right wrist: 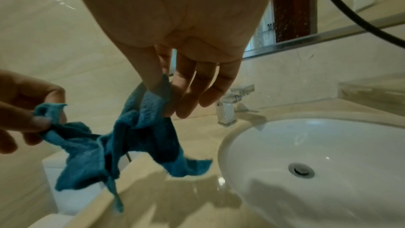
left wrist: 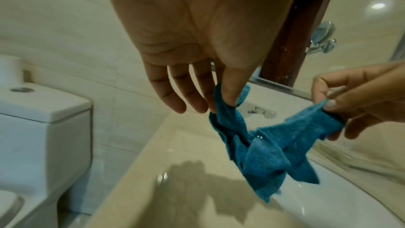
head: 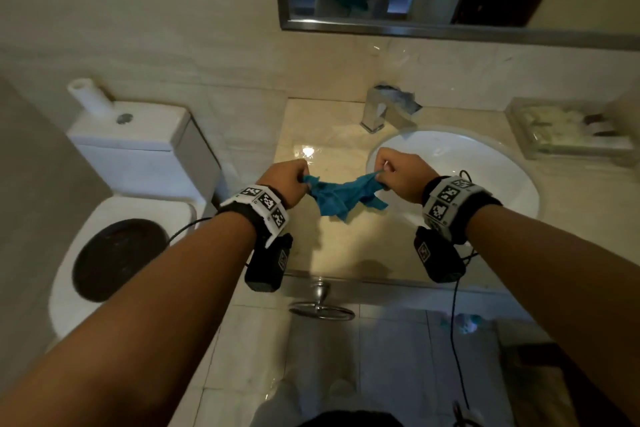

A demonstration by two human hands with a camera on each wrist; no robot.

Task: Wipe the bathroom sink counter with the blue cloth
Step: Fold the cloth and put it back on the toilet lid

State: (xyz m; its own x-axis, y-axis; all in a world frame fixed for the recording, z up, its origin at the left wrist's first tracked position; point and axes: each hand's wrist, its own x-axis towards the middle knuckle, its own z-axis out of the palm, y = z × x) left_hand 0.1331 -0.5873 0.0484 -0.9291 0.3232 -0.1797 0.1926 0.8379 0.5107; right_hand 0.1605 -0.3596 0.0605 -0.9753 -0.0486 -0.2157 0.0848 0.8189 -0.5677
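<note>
Cloth (head: 341, 196) sags (crumpled) between pinching left hand (head: 285, 184), right hand (head: 403, 177).

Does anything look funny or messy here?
A bit. The blue cloth isn't wiping yet: the left hand and right hand hold it bunched up in the air above the counter. Something crumpled sits on top of the faucet, which looks odd.

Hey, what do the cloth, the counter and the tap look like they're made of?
Blue cloth: soft, limp fabric with a nubby weave, likely microfibre or terry. Counter: glossy beige stone, perhaps marble; it shows glare and faint veining. Tap: bright mirror-like metal, probably chrome-plated.
</note>
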